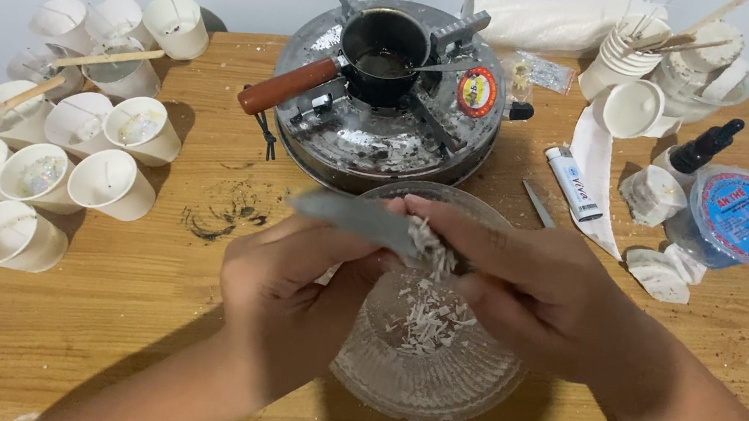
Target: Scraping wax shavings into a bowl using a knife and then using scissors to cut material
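My left hand (296,284) grips a knife with a grey blade (358,216) that points up and left. My right hand (524,286) is closed on a white waxy lump (429,245), mostly hidden by the fingers, held against the blade. Both hands hover over a ribbed clear glass bowl (457,382) at the table's front middle. White shavings (428,316) lie in the bowl and cling to the blade edge.
A round metal stove (377,135) with a small black pot (382,55) and wooden handle stands behind the bowl. Several white paper cups (111,182) lie at left. At right are more stacked cups (625,45), a tube (574,183), a dropper bottle (704,149), a blue-lidded tub (748,217) and white wax chunks (651,194).
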